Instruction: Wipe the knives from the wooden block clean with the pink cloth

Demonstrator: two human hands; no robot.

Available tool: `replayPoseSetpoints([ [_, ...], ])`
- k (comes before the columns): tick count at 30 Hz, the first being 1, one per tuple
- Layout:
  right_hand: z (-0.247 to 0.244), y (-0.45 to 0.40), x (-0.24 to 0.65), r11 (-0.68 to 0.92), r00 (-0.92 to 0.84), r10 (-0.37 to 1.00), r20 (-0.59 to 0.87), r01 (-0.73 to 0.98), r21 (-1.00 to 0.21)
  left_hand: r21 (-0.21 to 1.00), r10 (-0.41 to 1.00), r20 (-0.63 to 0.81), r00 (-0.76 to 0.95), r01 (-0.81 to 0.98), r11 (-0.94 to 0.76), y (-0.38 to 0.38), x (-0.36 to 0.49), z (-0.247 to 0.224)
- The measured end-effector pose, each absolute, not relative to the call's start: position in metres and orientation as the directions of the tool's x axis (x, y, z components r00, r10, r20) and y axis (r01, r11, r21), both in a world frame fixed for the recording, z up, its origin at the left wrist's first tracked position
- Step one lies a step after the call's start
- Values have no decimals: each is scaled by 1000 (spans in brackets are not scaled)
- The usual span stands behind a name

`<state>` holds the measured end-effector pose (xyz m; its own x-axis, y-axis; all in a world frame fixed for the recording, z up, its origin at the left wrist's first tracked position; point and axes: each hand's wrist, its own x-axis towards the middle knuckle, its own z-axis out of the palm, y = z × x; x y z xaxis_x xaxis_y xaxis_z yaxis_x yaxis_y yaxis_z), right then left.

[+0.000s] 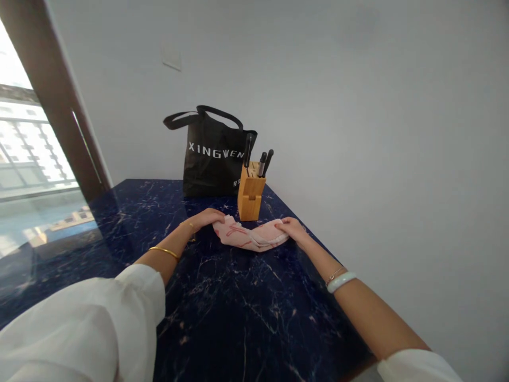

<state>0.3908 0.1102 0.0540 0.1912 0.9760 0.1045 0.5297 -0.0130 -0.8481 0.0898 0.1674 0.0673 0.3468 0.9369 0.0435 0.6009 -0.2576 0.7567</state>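
A pale pink cloth (248, 237) with red line marks stretches between my two hands, sagging a little in the middle, just above or on the dark marbled tabletop. My left hand (209, 216) pinches its left end, thumb and fingers closed on the fabric. At the other end, my right hand (293, 228) grips the right corner in the same way. Right behind the cloth stands a wooden knife block (250, 197), upright, with several black-handled tools in its slots.
A black tote bag (210, 164) with white lettering stands behind the knife block, its handles raised. The dark blue marbled table (238, 313) meets a plain wall (377, 132) along its right side. A window with a brown frame (63, 90) is at the left.
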Motion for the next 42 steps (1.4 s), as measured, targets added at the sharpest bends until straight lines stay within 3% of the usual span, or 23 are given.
replayPoseSetpoints([
  [7, 59, 122, 405, 22, 218, 963, 162, 531, -847, 834, 917, 43, 395, 491, -251, 148, 73, 89],
  [15, 68, 127, 411, 17, 220, 961, 167, 557, -831, 678, 872, 140, 469, 596, -430, 133, 59, 86],
  [24, 62, 131, 412, -60, 254, 960, 121, 603, -796, 285, 827, 133, 546, 778, -560, 95, 60, 87],
  [28, 64, 129, 417, -126, 225, 974, 23, 625, -770, 147, 822, 120, 557, 808, -570, 88, 61, 90],
  [35, 68, 119, 420, -196, 165, 980, -112, 694, -692, 181, 779, 335, 530, 775, -605, 86, 83, 88],
  [42, 91, 114, 411, -124, 131, 991, -40, 734, -668, 139, 745, 289, 601, 744, -654, 82, 129, 66],
])
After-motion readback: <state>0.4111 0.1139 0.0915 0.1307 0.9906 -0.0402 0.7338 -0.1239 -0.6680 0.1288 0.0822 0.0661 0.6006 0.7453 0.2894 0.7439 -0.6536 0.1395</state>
